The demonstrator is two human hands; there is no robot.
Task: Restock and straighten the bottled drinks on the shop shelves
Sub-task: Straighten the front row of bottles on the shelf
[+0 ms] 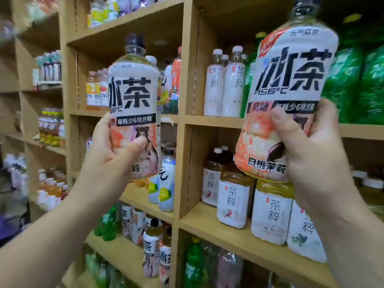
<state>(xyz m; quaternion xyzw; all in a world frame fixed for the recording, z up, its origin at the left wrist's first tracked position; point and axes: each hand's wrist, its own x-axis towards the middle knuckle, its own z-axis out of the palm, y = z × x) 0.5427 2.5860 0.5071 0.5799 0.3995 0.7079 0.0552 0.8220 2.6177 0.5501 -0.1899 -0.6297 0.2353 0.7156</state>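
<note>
**A:** Nearest items?

**B:** Right hand (307,154): fingers and thumb curled round the lower half of the first bottle (291,69), iced tea, tilted slightly left. Left hand (108,161): same wrap-round grip, thumb across the label of the second bottle (133,96), upright, dark cap on. Both are held up in the air in front of the shelves.

**A:** Behind them?

**B:** Wooden shelving (182,163). Brown tea bottles (234,202) with white labels stand right under the first bottle; whether they touch, I cannot tell. One shelf up are pale bottles (223,88) with white caps, and green bottles (353,84) beside them. Far left are mixed drinks, too blurred to list.
</note>
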